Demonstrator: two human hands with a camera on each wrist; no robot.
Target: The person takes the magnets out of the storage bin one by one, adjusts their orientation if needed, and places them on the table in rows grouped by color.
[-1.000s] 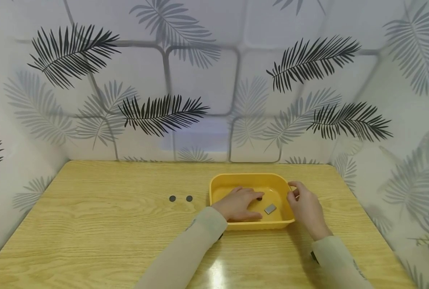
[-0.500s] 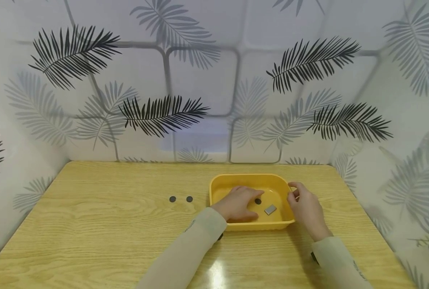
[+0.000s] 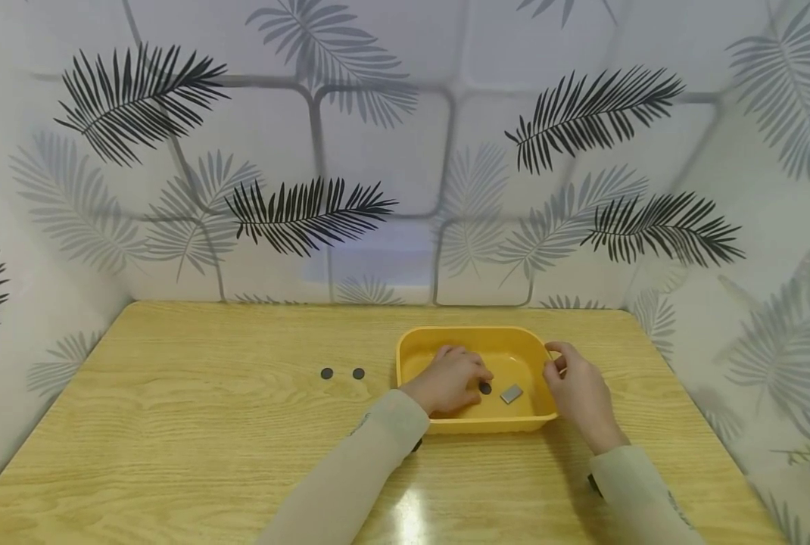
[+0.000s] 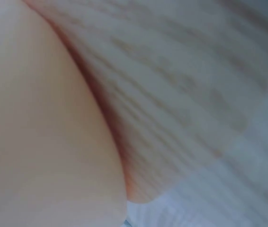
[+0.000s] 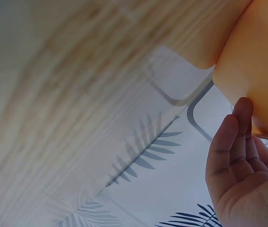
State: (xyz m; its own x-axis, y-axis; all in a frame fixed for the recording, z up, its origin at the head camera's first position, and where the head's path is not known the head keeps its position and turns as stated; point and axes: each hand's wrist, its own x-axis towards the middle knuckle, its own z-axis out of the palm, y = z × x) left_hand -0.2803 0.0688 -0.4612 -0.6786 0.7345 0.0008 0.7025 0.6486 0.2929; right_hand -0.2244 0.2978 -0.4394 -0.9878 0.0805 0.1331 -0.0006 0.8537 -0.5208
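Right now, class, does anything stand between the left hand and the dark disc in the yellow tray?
Nothing visible: the dark disc lies right by the left hand, and the grey block is on the disc's other side.

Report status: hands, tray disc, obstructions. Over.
Left hand inside yellow tray at dark disc, grip unclear. Right hand holding tray's right end. Grey block near disc, seemingly not blocking.
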